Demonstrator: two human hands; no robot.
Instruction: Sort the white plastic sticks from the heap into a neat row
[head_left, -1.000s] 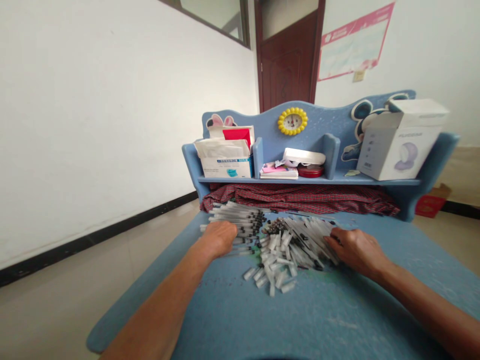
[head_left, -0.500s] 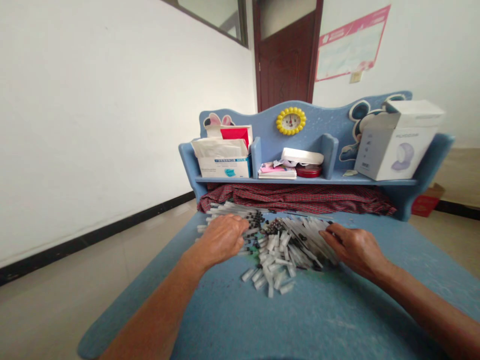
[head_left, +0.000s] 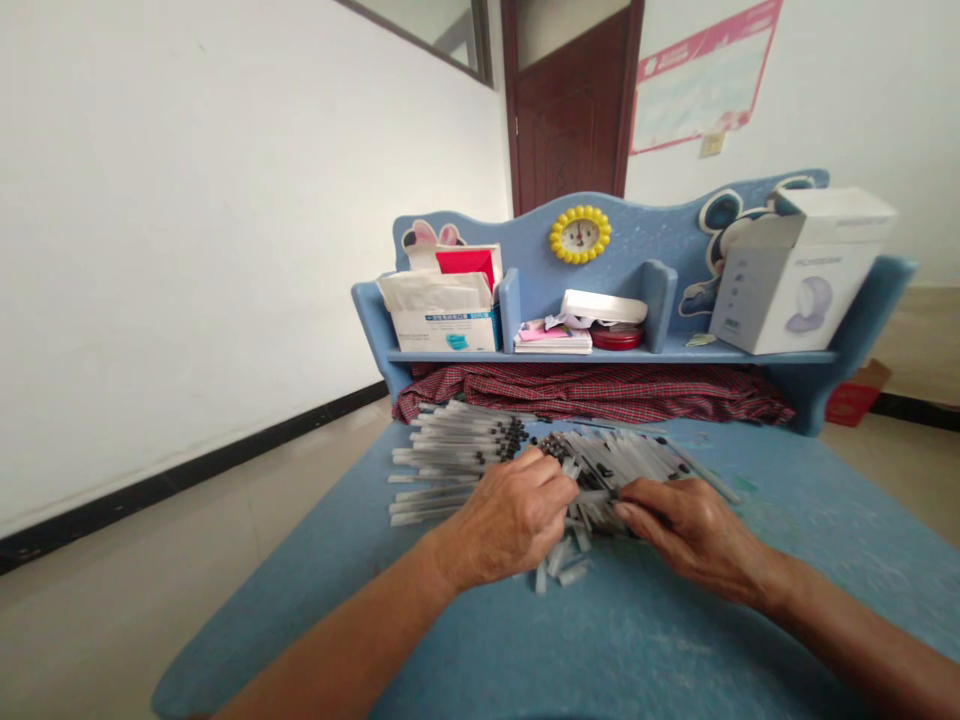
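Presently, on the blue felt-topped desk (head_left: 660, 640): left hand (head_left: 510, 520) and right hand (head_left: 686, 525), fingers curled, meet over a loose heap of clear plastic tubes and short caps (head_left: 600, 475) at mid-desk; what they pinch cannot be told. Sorted: neat row of clear black-tipped tubes (head_left: 457, 450), near the left edge. Unsorted: most of the heap, seemingly.

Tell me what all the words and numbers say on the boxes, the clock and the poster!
None can be read.
White box: a grey word on its side, too blurred.
Mask box: a blue line of print, too small.
Clock: numerals too small.
Pink poster: a header and text, too blurred.
Left hand and right hand touch a pile of tubes; no print shows on them.
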